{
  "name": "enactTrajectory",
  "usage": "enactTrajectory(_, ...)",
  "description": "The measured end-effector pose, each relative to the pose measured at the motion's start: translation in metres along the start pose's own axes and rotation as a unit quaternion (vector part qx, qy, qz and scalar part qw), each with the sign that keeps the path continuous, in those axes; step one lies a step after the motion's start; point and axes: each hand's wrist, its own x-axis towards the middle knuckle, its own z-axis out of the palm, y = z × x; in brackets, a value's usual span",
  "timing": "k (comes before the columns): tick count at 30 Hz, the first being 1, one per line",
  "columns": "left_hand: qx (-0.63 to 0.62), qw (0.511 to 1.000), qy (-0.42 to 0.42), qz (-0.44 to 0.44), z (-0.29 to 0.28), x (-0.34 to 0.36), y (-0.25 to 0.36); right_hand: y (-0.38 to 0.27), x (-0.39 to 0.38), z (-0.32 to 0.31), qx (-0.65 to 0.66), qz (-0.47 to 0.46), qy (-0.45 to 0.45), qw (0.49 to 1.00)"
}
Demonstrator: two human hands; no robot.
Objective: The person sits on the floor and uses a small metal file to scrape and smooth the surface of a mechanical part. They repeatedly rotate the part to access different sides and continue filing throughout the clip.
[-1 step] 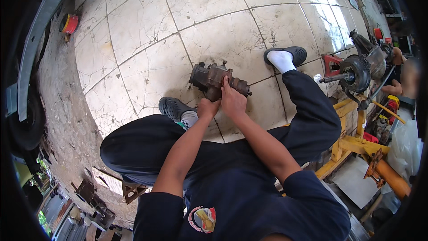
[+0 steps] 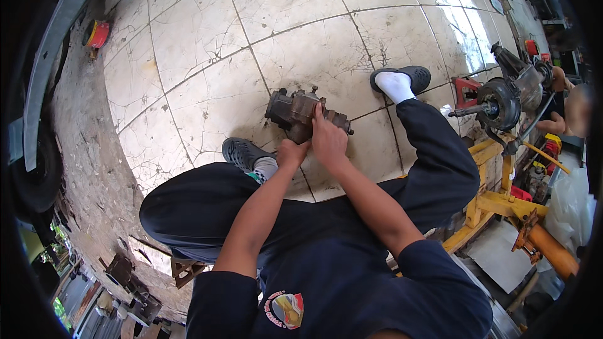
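Between my feet, a rusty cast-metal housing (image 2: 303, 112) with a dark round flange at its left end and bolts on top sits low over the tiled floor. My left hand (image 2: 292, 152) is closed at its near edge, fingers curled and partly hidden under it. Across the near right side lies my right hand (image 2: 329, 138), its index finger stretched along the top surface and the other fingers bent against the metal. Whether the housing rests fully on the tiles is hard to see.
Cracked white tiles (image 2: 301, 44) spread ahead. A red and yellow can (image 2: 96, 34) stands far left. At right, an axle assembly with a hub (image 2: 499, 103) sits by a red stand (image 2: 465, 91) and yellow frame (image 2: 480, 204); another person's arm shows beside it.
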Motion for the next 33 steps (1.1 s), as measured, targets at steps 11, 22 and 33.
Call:
enactTrajectory(11, 0.005, 1.0, -0.027, 0.011, 0.0, 0.015, 0.001, 0.011, 0.021, 0.018, -0.001, 0.002, 0.073, 0.997)
enactTrajectory(22, -0.003, 0.999, -0.036, 0.026, 0.003, 0.016, -0.01, -0.005, 0.007, 0.019, 0.078, 0.033, 0.054, 0.995)
enactTrajectory(33, -0.008, 1.0, 0.0, 0.027, -0.001, 0.005, -0.003, 0.011, -0.005, -0.001, -0.05, -0.04, -0.063, 0.996)
